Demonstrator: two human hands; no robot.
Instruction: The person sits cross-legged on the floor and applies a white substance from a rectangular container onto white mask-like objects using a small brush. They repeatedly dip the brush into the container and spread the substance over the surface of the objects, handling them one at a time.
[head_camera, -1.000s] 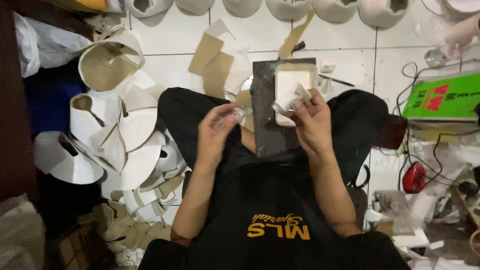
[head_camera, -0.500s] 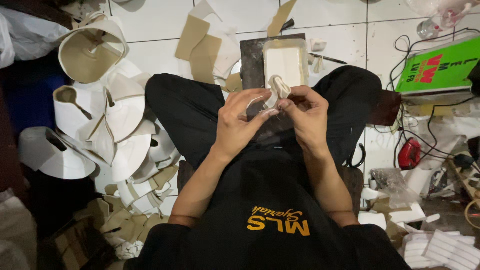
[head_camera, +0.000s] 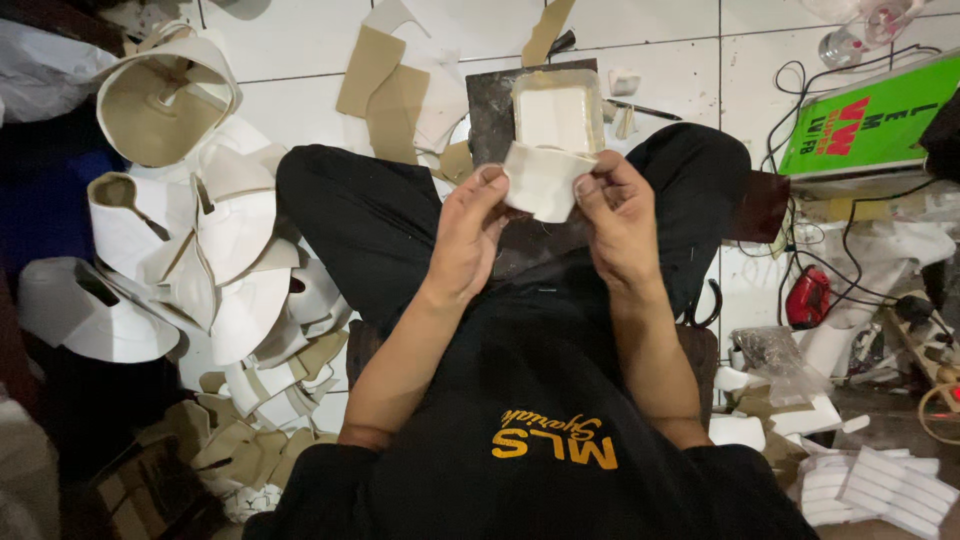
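the small white curved piece (head_camera: 541, 181) is held up over the lap, between the two hands, its long axis running left to right. the left hand (head_camera: 468, 228) pinches its left edge with thumb and fingertips; the right hand (head_camera: 617, 218) pinches the right edge the same way, both equally near. just beyond it a white square block (head_camera: 557, 115) lies on a dark slab (head_camera: 492, 110) on the tiled floor (head_camera: 300, 110).

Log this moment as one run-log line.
left hand: holds white piece | right hand: holds same piece | beyond: dark slab
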